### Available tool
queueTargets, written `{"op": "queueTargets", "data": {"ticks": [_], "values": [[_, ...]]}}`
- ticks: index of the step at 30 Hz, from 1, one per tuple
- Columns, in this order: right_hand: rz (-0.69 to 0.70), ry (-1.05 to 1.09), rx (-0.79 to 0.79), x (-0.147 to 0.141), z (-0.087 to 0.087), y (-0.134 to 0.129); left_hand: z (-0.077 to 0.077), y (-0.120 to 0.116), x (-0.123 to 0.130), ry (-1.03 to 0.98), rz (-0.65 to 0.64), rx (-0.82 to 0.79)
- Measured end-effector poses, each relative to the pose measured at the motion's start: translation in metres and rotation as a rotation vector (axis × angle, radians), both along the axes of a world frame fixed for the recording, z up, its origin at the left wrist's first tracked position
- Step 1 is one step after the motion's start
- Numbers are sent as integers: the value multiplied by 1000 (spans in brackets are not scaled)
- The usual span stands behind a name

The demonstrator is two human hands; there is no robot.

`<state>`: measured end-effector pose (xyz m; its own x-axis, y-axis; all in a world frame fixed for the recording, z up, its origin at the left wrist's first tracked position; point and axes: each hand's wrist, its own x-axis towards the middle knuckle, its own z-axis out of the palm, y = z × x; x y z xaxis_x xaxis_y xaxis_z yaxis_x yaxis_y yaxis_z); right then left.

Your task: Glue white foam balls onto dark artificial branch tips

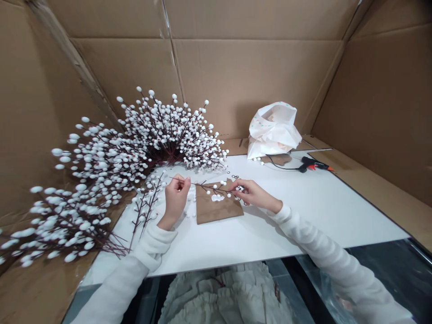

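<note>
My left hand (177,198) pinches one end of a thin brown twig with white berries (211,186), and my right hand (251,193) grips the other end. The twig spans above a square of kraft paper (219,207), which bears a white blob (218,197). My right fingers partly hide some small white items at the paper's right corner. Beside my left wrist lies a shorter berry stem (145,211). Behind my left hand rises a large heap of white berry branches (168,135) with dark stems.
A white board (303,211) forms the work surface inside tall cardboard walls (256,76). Towards the back right are a crumpled white plastic bag (273,130) and a black-and-orange hot glue gun (313,165) with a black cord. White ruffled clothing (226,297) shows below the board.
</note>
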<state>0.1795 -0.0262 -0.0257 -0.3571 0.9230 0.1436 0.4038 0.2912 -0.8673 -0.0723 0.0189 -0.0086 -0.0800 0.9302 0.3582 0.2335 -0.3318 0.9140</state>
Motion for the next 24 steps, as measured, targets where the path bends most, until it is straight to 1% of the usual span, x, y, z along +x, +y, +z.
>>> {"op": "queueTargets", "data": {"ticks": [4, 7, 11, 17, 24], "values": [[-36, -101, 165, -5, -5, 1, 4, -2, 1, 95, 25, 12], [-57, -160, 235, -8, -5, 1, 7, -4, 2, 143, 32, 15], [-52, -253, 257, -10, 0, -1, 7, -2, 3, 180, 50, -12], [-61, -420, 273, -14, 9, -4, 2, 4, 1, 207, 84, -80], [-61, -491, 274, -20, 8, -4, 1, 6, 0, 237, 127, -131]]}}
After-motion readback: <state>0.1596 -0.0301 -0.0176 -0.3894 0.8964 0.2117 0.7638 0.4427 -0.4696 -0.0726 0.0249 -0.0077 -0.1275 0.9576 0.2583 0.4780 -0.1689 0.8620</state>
